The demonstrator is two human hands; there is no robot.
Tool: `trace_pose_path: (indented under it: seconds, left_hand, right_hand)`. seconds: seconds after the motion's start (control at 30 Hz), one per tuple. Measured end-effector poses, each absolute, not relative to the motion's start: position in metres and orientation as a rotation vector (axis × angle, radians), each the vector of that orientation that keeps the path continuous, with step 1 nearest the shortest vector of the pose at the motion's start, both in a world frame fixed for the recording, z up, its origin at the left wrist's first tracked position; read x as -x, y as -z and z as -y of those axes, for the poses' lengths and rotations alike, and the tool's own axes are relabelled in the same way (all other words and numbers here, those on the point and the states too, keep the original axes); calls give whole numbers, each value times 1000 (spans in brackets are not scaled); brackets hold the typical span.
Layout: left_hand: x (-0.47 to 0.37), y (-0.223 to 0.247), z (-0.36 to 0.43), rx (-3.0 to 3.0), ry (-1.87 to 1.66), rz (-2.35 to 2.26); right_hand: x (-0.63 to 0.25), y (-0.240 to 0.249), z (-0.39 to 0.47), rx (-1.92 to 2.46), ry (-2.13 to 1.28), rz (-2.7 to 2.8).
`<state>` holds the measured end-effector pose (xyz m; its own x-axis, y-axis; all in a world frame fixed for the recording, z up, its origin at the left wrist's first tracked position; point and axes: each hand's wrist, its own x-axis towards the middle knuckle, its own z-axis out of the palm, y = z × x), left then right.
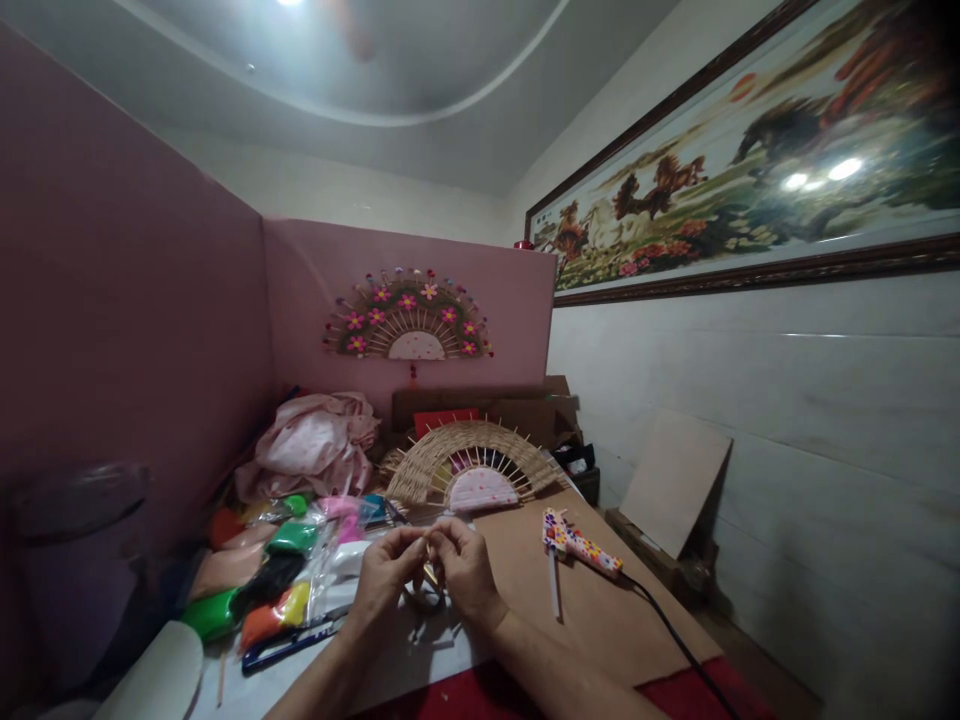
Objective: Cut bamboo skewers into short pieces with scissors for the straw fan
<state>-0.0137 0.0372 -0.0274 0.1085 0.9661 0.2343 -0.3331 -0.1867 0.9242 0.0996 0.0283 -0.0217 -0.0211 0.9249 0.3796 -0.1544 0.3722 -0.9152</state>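
Close together over the table's near side, my left hand (392, 562) and my right hand (461, 565) pinch with their fingertips almost touching. Whatever sits between the fingertips is too small to name. A thin yellowish piece shows just below the fingers, blurred. Behind the hands stands a woven fan (480, 440) with stick ribs and a pale pink spotted half-round base (482, 490). Right of my right hand, a flower-patterned glue gun (577, 543) lies on brown cardboard (615, 630), with a clear glue stick (554, 585) by it.
Bags of coloured clay (292, 540) crowd the left side, near a blue-handled tool (292, 645) and a white rounded piece (157, 675). Crumpled pink cloth (315, 440) lies behind them. A black cord (675, 635) runs off the front right. A finished-looking flowered fan (409, 315) hangs on the pink panel.
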Motion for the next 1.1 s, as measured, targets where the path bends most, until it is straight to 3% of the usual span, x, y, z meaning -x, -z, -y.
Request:
trace_pose_path:
  seconds: [1.1]
  left_hand:
    - [8, 15, -31, -1092, -1348, -767]
  right_hand:
    - [-106, 19, -28, 697, -1101, 1230]
